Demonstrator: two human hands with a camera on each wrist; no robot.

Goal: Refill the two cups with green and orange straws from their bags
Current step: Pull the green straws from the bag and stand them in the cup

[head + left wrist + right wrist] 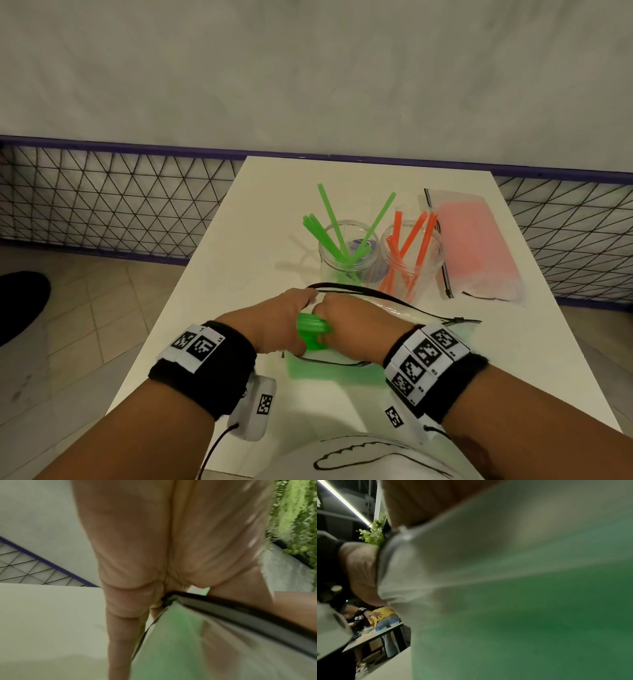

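Note:
The green straw bag (pixel 329 371) lies near the front of the white table (pixel 239 274), its black-edged mouth pulled wide. My left hand (pixel 301 303) pinches the rim of that mouth, seen close in the left wrist view as the black rim (pixel 223 609) in my left hand (pixel 161 601). My right hand (pixel 330 320) reaches into the bag and grips a bundle of green straws (pixel 310 327). In the right wrist view the bag's plastic (pixel 522 615) hides the fingers. Behind stand a clear cup with green straws (pixel 349 253) and a clear cup with orange straws (pixel 411 263).
A second bag with orange straws (pixel 476 243) lies flat at the back right, beside the orange cup. A black wire-mesh fence (pixel 120 202) with a purple rail runs behind the table. Tiled floor lies to the left of the table edge.

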